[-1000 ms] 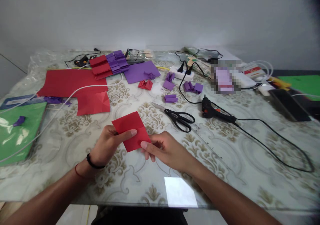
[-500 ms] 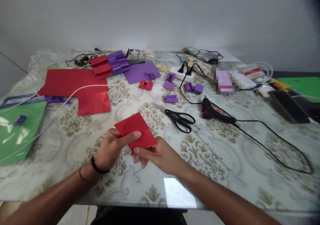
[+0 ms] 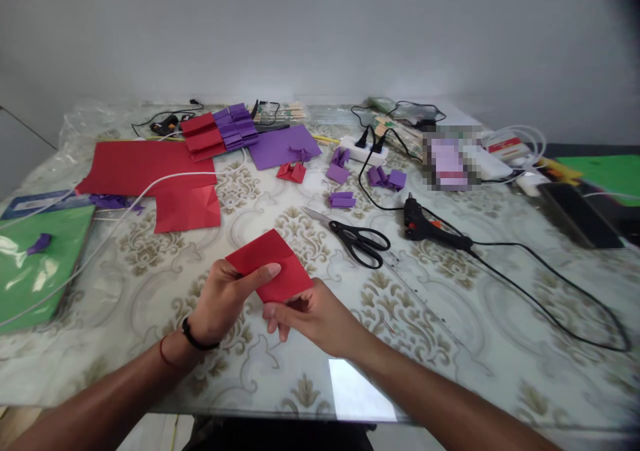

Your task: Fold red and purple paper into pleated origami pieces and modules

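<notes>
A folded red paper square (image 3: 274,264) is held just above the patterned table near its front edge. My left hand (image 3: 225,301) grips its left side, thumb laid across the top face. My right hand (image 3: 305,314) pinches the paper's near right corner from below, fingers curled under it. Black scissors (image 3: 357,237) lie shut a little beyond and to the right of the paper. A black glue gun (image 3: 433,227) lies farther right with its cord trailing off.
Red sheets (image 3: 145,167) and a red and purple folded stack (image 3: 220,131) lie at the back left. A purple sheet (image 3: 283,144), small purple folded pieces (image 3: 385,176), a power strip (image 3: 363,147) and green paper (image 3: 35,257) also lie around.
My right hand slid from the paper's right edge to under its near corner. The paper turned slightly and rose a little. My left hand kept its grip.
</notes>
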Demonstrator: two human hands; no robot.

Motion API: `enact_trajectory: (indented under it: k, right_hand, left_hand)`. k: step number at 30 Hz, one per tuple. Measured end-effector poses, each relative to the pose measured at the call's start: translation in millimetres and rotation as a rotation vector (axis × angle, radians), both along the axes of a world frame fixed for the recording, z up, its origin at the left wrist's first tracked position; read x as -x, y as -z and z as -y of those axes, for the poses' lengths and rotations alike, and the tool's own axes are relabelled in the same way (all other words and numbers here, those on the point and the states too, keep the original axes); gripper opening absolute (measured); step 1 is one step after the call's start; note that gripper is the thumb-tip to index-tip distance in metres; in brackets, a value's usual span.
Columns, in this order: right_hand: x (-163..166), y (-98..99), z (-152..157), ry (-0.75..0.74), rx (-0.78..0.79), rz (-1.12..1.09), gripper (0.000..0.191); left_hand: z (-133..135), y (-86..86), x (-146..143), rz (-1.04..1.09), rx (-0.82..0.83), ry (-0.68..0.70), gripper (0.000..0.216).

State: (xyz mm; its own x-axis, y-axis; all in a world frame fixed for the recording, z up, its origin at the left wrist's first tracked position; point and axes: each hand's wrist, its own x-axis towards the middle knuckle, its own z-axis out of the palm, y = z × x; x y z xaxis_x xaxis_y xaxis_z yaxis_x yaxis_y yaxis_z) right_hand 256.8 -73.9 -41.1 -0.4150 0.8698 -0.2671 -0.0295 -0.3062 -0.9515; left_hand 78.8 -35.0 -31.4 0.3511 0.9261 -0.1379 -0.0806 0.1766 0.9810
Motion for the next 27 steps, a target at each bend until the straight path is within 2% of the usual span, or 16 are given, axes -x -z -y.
enact_trajectory:
  k: [5, 9, 15, 27]
  right_hand:
    - [-20, -15.4, -9, 0.056, -0.127, 0.044, 0.048]
    - [-28, -20.6, -12, 0.107, -0.197, 0.071, 0.043]
    - [-26, -18.0, -11, 0.179, -0.261, 0.120, 0.038]
    - [-27, -15.5, -13, 0.162, -0.250, 0.085, 0.038]
  left_hand:
    - [-4, 0.0, 7, -0.016, -0.016, -0.082, 0.021]
    - [-4, -2.5, 10, -0.056, 0.033, -0.004, 0.021]
    - [-2, -8.0, 6, -0.095, 0.061, 0.087, 0.024]
    - [-2, -8.6, 9, -0.173, -0.009, 0.218, 0.027]
